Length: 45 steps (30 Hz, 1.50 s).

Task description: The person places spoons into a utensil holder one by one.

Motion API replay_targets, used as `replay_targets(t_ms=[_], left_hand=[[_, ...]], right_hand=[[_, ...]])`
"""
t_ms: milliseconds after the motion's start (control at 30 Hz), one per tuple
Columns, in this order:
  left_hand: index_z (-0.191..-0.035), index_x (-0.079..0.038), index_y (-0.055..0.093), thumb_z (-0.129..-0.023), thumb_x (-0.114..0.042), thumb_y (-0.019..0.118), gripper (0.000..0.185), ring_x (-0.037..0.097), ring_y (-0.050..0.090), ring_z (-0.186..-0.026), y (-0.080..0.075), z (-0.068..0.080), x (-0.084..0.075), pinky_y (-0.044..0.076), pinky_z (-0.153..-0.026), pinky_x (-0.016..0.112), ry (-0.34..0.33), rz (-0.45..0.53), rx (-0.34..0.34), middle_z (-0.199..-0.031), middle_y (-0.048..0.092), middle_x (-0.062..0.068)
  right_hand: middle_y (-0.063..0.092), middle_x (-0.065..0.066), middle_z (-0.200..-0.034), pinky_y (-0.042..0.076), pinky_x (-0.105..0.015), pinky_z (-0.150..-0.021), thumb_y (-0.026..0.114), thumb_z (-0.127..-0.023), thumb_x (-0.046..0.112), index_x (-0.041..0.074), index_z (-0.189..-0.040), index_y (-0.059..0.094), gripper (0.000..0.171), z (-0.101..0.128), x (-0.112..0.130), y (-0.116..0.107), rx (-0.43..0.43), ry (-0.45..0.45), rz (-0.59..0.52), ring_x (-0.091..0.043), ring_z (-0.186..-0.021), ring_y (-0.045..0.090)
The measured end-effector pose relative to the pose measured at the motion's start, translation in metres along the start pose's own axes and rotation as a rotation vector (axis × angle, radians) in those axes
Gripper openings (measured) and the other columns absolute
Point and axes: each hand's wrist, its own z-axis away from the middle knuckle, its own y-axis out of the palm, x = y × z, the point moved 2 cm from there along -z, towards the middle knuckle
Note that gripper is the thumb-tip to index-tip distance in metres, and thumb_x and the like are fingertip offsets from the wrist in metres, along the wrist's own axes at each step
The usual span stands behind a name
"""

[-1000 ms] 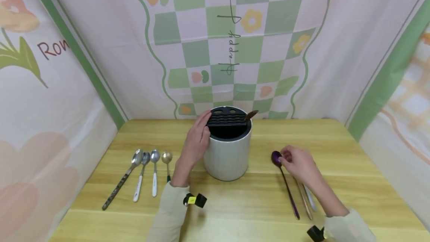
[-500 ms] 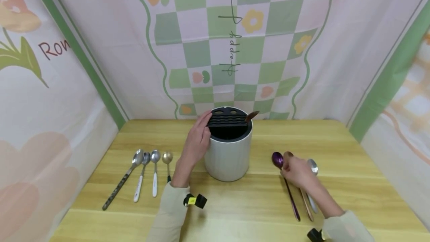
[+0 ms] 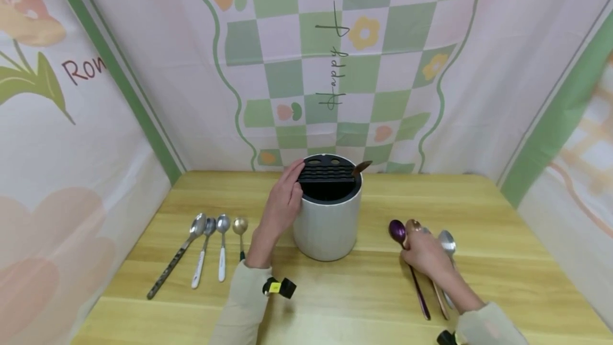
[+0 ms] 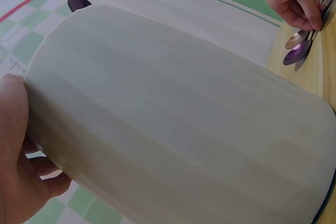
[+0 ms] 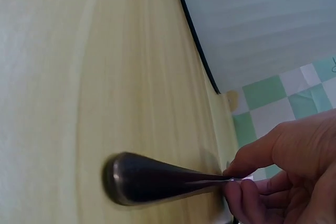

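Pastel cloth panels with green checks and flowers close in a pale wooden counter (image 3: 335,292) on three sides. At its middle back stands a white cylindrical holder (image 3: 326,228) with a black slotted insert (image 3: 326,174) over the rear half of its mouth; one brown handle (image 3: 360,167) pokes up from it at the right rim. The left hand (image 3: 282,205) wraps the holder's left wall near the top, fingers curled round the rim, a grip that looks meant to keep the tall pot steady. To the right of the holder three spoons lie side by side, bowls away from the person: a purple spoon (image 3: 397,230), a rose-gold spoon (image 3: 413,226) and a silver spoon (image 3: 447,240). The right hand (image 3: 423,254) rests over their necks, and in the right wrist view its fingertips (image 5: 236,184) pinch a dark handle just off the wood. Four more spoons (image 3: 215,236) lie in a neat row to the left, well apart from either hand.
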Motion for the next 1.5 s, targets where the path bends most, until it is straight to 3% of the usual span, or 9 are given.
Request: replay_targets(t_ms=[233, 400, 600, 900, 1067, 1233, 1500], left_hand=[[-0.147, 0.001, 0.045, -0.098, -0.013, 0.034, 0.052, 0.027, 0.041, -0.144, 0.000, -0.001, -0.001, 0.034, -0.121, 0.042, 0.016, -0.012, -0.002, -0.155, 0.043, 0.012], [-0.147, 0.001, 0.045, -0.098, -0.013, 0.034, 0.052, 0.028, 0.041, -0.144, 0.000, -0.001, 0.000, 0.034, -0.121, 0.042, 0.024, -0.013, -0.005, -0.155, 0.043, 0.013], [-0.147, 0.001, 0.044, -0.099, -0.013, 0.034, 0.052, 0.028, 0.040, -0.145, 0.000, 0.001, 0.000, 0.034, -0.121, 0.043, 0.014, -0.014, -0.003, -0.156, 0.042, 0.013], [-0.148, 0.001, 0.044, -0.099, -0.013, 0.034, 0.051, 0.027, 0.040, -0.145, -0.001, 0.001, 0.000, 0.034, -0.121, 0.042, 0.019, -0.009, 0.001, -0.156, 0.042, 0.014], [-0.148, 0.000, 0.043, -0.099, -0.014, 0.033, 0.052, 0.027, 0.039, -0.146, -0.001, 0.001, 0.001, 0.033, -0.122, 0.042, 0.006, -0.005, 0.005, -0.156, 0.042, 0.013], [-0.149, -0.001, 0.043, -0.100, -0.014, 0.033, 0.052, 0.025, 0.038, -0.146, -0.002, 0.002, 0.001, 0.033, -0.122, 0.042, -0.003, -0.005, 0.004, -0.157, 0.041, 0.011], [-0.148, -0.001, 0.043, -0.099, -0.014, 0.034, 0.052, 0.026, 0.039, -0.146, 0.000, 0.001, 0.002, 0.033, -0.122, 0.041, 0.014, -0.010, 0.004, -0.157, 0.042, 0.011]], right_hand=[[0.058, -0.002, -0.065, 0.041, -0.024, -0.045, 0.070, -0.074, 0.005, -0.001, -0.094, 0.053, 0.027, 0.002, -0.001, 0.002, -0.003, 0.030, -0.018, -0.015, -0.054, 0.049], [0.050, 0.003, -0.053, 0.030, -0.018, -0.040, 0.065, -0.079, 0.006, 0.007, -0.073, 0.057, 0.010, 0.003, 0.000, 0.000, 0.002, 0.043, -0.040, -0.009, -0.045, 0.040], [0.044, 0.005, -0.050, 0.027, -0.014, -0.041, 0.064, -0.083, 0.006, 0.013, -0.057, 0.053, 0.029, 0.005, 0.005, -0.010, -0.014, 0.028, -0.064, -0.008, -0.045, 0.036], [0.047, 0.004, -0.054, 0.026, -0.017, -0.041, 0.063, -0.089, 0.006, 0.009, -0.067, 0.059, 0.023, 0.011, 0.016, -0.029, -0.102, -0.022, -0.062, -0.010, -0.047, 0.039], [0.060, -0.003, -0.065, 0.034, -0.022, -0.042, 0.062, -0.091, 0.007, 0.001, -0.080, 0.066, 0.013, 0.012, 0.023, -0.038, -0.140, -0.029, -0.087, -0.013, -0.052, 0.047], [0.069, -0.011, -0.076, 0.042, -0.023, -0.042, 0.061, -0.092, 0.010, -0.007, -0.095, 0.068, 0.019, 0.012, 0.031, -0.049, -0.173, -0.029, -0.109, -0.013, -0.052, 0.052], [0.071, -0.010, -0.078, 0.047, -0.026, -0.054, 0.063, -0.090, 0.011, -0.003, -0.090, 0.068, 0.015, 0.011, 0.038, -0.064, -0.272, -0.051, -0.110, -0.013, -0.060, 0.059]])
